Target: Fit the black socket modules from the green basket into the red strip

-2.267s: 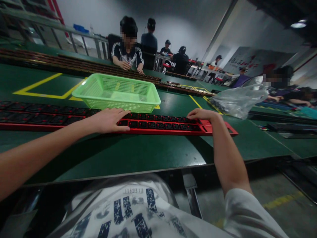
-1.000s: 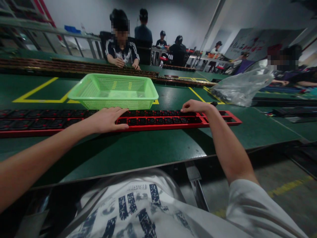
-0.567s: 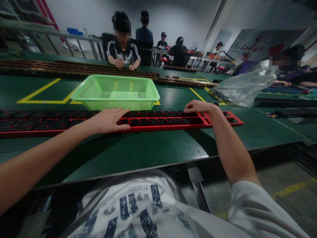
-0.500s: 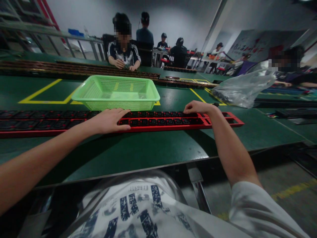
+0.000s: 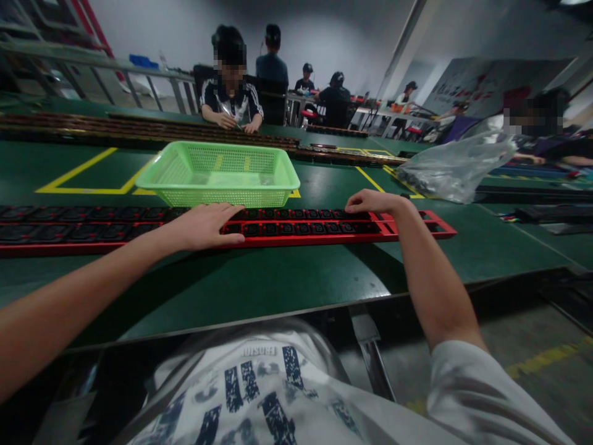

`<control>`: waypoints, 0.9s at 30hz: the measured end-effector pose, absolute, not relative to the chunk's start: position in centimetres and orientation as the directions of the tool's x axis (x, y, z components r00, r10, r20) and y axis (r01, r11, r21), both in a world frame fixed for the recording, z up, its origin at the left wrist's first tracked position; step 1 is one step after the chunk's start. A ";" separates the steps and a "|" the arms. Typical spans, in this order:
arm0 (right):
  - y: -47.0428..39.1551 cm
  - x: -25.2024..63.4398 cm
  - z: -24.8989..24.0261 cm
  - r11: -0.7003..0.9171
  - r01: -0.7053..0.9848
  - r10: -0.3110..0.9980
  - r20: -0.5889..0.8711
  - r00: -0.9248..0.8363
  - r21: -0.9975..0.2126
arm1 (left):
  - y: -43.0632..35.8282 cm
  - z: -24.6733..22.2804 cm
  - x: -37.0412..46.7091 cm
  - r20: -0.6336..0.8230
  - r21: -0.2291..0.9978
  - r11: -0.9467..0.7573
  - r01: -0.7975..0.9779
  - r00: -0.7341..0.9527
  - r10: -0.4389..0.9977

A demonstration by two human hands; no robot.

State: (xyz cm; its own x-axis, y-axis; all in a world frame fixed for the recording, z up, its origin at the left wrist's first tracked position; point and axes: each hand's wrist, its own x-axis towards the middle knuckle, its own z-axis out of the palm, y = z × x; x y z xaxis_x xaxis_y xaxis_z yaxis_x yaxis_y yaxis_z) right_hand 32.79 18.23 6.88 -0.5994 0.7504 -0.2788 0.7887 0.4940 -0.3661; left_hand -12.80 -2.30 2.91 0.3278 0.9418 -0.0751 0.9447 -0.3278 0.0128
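Observation:
A long red frame (image 5: 296, 240) lies across the green table, with two rows of black sockets (image 5: 302, 227) set in it. Across the middle of the frame rests my left hand (image 5: 204, 225), its thumb at the near edge and its fingers toward the far edge, spread apart. My right hand (image 5: 368, 201) is at the far row near the frame's right part, fingers bent together with the tips low on the last sockets. Whatever those fingertips may hold is too small or hidden to name. Openings show in the frame's right end.
Behind the frame stands a green mesh basket (image 5: 222, 194). A clear plastic bag (image 5: 456, 164) lies to the right. Long dark strips (image 5: 139, 131) lie along the table's far side, where a person (image 5: 231, 102) sits. Black parts (image 5: 532, 212) are at the right.

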 end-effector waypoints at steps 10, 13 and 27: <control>17.8 33.1 7.3 0.507 0.777 0.743 -0.269 -0.613 -0.373 | -2.3 2.7 -12.9 -0.067 0.012 -0.332 0.943 0.332 0.941; 18.4 34.2 7.5 0.484 0.784 0.748 -0.280 -0.601 -0.388 | -2.2 2.6 -13.0 -0.074 0.007 -0.336 0.942 0.336 0.939; 18.8 34.7 7.5 0.506 0.787 0.735 -0.302 -0.607 -0.352 | -2.2 2.7 -13.0 -0.085 -0.003 -0.322 0.947 0.321 0.943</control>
State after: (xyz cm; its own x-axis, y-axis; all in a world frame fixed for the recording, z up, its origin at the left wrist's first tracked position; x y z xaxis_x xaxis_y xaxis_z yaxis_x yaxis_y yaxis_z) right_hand 34.70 18.79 7.53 -0.6074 0.7350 -0.3015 0.7873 0.5061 -0.3523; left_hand -12.98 -2.16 2.69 0.3205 0.9434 -0.0847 0.9468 -0.3220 -0.0032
